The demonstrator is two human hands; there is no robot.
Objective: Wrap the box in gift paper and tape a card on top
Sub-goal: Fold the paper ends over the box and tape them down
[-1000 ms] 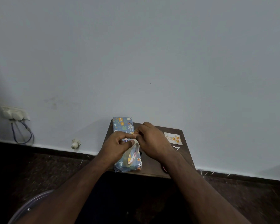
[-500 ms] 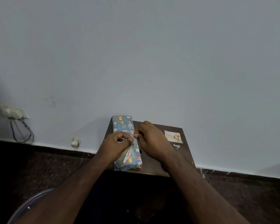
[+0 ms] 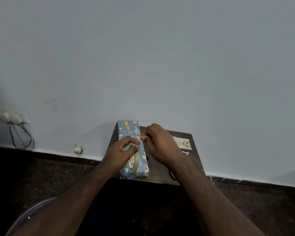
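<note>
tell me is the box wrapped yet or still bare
Wrapped: the box shows animal-print gift paper over its whole visible top and near end. The card still lies apart on the table.

Dim, flat light (floor nearly black), soft shadows on the wall (image 3: 143, 57), wide-angle bending at edges.

The left hand (image 3: 120, 155) hides most of the tape roll (image 3: 133, 161). The card (image 3: 182, 143) print is too small to read. The right forearm covers a round object (image 3: 172, 175).
</note>
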